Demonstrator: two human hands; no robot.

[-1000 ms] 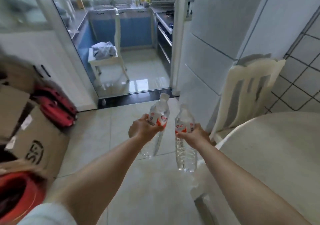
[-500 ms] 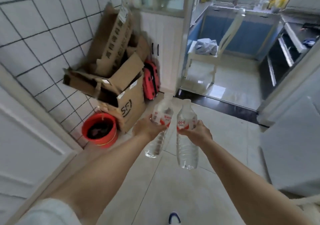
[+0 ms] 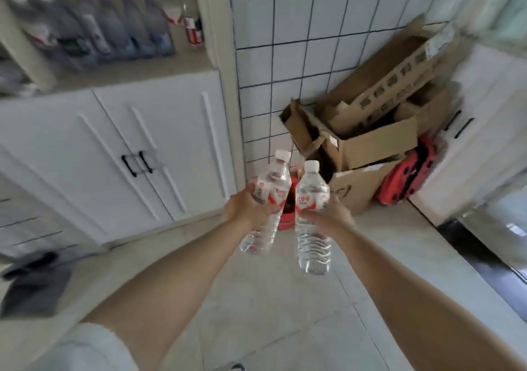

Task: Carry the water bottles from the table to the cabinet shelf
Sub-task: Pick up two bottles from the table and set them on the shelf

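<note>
My left hand (image 3: 246, 208) grips a clear water bottle (image 3: 266, 202) with a red and white label, tilted with its white cap up and to the right. My right hand (image 3: 330, 216) holds a second water bottle (image 3: 312, 222) upright, close beside the first. Both bottles hang in the air over the tiled floor. The white cabinet (image 3: 119, 148) stands at the left with its two doors shut. Its open shelf (image 3: 137, 66) above carries a row of several blurred bottles (image 3: 114, 28).
A pile of cardboard boxes (image 3: 370, 142) leans in the tiled corner ahead, with a red bucket (image 3: 286, 219) behind the bottles and a red bag (image 3: 405, 179) to the right. Another white cabinet (image 3: 470, 142) is at the right. Dark shoes (image 3: 31, 279) lie at the lower left.
The view has swung left: the kitchen doorway has left the frame and the white cabinet with its bottle shelf has come in. Both hands still hold their bottles out in front.
</note>
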